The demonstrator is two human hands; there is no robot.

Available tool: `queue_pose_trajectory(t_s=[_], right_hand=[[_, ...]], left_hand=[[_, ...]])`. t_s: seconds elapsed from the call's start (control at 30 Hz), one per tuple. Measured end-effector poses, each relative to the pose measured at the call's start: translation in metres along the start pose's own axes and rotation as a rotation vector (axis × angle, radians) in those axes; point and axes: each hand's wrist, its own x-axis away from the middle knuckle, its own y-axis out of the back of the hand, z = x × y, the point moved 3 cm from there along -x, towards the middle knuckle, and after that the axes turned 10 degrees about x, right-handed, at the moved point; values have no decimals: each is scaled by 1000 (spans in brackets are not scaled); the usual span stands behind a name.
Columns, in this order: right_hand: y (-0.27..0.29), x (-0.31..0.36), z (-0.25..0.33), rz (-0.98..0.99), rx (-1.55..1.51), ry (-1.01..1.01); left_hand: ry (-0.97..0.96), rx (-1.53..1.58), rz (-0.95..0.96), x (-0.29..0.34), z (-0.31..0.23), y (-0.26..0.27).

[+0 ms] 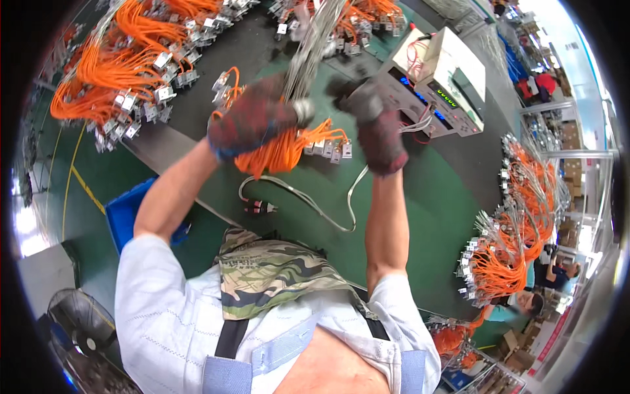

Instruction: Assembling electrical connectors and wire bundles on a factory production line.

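Note:
My left hand (pixel 252 117), in a dark red and black glove, is closed around a bundle of cables. Loops of orange cable (pixel 266 157) hang below the fist, with metal connectors (pixel 336 154) fanning out to the right. Thin grey wires (pixel 308 56) rise from the grip toward the far side of the table. My right hand (pixel 379 128), gloved the same way, is held just right of the bundle, apart from it. Its fingers are smeared by motion. A grey lead (pixel 315 207) with a red and black plug (pixel 261 207) lies curved on the green tabletop (pixel 420 223).
A white tester (pixel 433 85) with lit displays stands at the far right. Heaps of orange cables (pixel 121 72) lie far left, with more cable heaps (pixel 515 230) at the right. A blue bin (pixel 128 213) sits at left, near a fan (pixel 82 328). Co-workers (pixel 518 308) are at right.

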Motion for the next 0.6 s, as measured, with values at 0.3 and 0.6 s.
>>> queue_pose_trajectory(t_s=[0.3, 0.6], right_hand=[[-34, 36, -3, 319, -780, -65], [62, 46, 45, 290, -1132, 387]], left_hand=[[-639, -1188, 13, -71, -113, -46], [-1160, -1143, -278, -130, -197, -77]])
